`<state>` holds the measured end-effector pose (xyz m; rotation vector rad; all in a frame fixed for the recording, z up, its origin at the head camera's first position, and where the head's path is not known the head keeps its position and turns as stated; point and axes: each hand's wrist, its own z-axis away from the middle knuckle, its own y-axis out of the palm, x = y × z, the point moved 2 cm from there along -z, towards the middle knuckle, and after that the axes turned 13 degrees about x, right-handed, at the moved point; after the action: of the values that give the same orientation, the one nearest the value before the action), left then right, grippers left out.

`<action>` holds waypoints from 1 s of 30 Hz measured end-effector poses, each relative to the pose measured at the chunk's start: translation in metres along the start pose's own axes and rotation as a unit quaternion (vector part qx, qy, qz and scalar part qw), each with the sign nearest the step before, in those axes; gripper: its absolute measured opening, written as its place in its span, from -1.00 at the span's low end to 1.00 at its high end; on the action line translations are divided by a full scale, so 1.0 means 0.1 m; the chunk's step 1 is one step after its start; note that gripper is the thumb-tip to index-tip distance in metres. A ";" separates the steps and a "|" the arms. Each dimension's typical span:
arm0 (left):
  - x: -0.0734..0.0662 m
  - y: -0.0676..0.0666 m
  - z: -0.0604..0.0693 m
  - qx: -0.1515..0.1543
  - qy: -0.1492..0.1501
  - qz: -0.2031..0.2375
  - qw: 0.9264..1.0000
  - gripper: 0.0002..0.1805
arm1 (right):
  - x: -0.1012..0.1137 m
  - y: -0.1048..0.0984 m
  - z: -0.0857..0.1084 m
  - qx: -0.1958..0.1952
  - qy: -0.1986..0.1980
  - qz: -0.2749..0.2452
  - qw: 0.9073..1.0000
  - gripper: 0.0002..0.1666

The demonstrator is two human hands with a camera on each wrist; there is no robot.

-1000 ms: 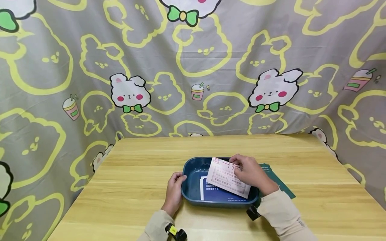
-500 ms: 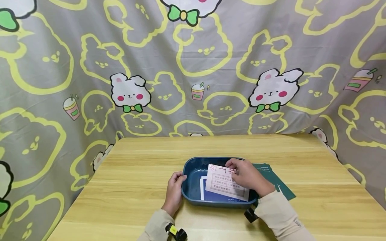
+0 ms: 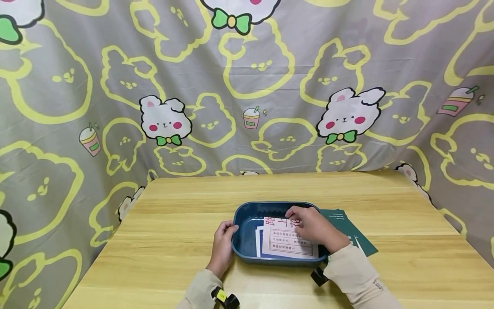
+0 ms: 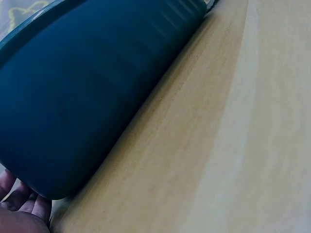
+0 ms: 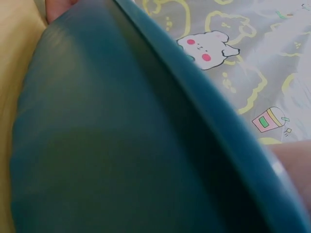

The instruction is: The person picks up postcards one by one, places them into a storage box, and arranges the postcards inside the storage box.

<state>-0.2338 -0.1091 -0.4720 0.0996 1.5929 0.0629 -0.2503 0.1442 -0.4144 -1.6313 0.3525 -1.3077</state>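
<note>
In the head view a dark blue-green plastic tub (image 3: 247,214) stands on the table. My left hand (image 3: 222,245) grips its left end, thumb over the rim and fingers outside; those fingers show at the tub's corner in the left wrist view. A pale pink printed card (image 3: 283,241) with red characters lies over blue cards (image 3: 260,244) with white edges inside the tub. Reaching over the right end, my right hand (image 3: 314,227) pinches the pink card near its upper right part, which the fingers partly hide. The tub's wall fills most of the right wrist view.
Dark green cards (image 3: 347,227) lie on the wooden table (image 3: 185,206) just right of the tub, partly behind the right hand. A grey patterned curtain (image 3: 216,86) surrounds the table at the back and sides.
The pink card has come down and turned straighter over the blue cards, moving slightly left with my right hand. My left hand keeps its hold on the tub.
</note>
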 end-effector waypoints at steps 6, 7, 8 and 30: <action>0.01 -0.01 0.01 0.003 -0.005 0.003 1.000 -0.79 | 0.02 0.06 -0.03 0.004 0.011 -0.004 1.000 -0.56; 0.02 -0.01 0.01 0.003 -0.005 0.003 1.000 -0.79 | 0.02 0.07 -0.03 0.005 0.014 -0.002 1.000 -0.54; 0.02 -0.01 0.00 0.003 -0.005 0.004 1.000 -0.79 | 0.02 0.08 -0.03 0.007 0.015 0.001 1.000 -0.54; 0.01 -0.01 -0.01 0.003 -0.006 0.002 1.000 -0.79 | 0.03 0.18 -0.04 0.044 0.048 0.094 0.993 -0.24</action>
<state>-0.2348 -0.1098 -0.4735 0.1090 1.5814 0.0606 -0.2464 0.1312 -0.4271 -1.4290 0.4889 -1.2441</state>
